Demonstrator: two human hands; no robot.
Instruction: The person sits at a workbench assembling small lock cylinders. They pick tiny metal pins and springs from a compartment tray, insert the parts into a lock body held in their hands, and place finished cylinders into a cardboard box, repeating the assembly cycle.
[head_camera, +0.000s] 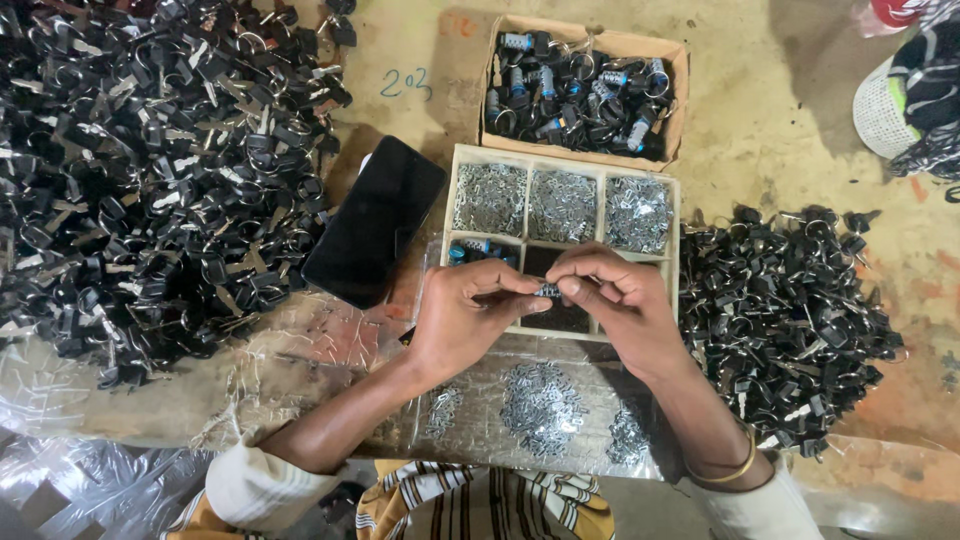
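The small dark cylindrical lock part (546, 290) sat pinched between both hands above the white compartmented tray (562, 155). The left hand (465, 315) closed thumb and forefinger on one end; the right hand (615, 295) gripped the other end likewise. The hold covered only the part's ends, so a slip could have dropped it among the tiny silver metal pieces (562, 205) in the tray. Heaps of black-headed keys (150, 170) lay close on either side, where a dropped part would have been hard to find.
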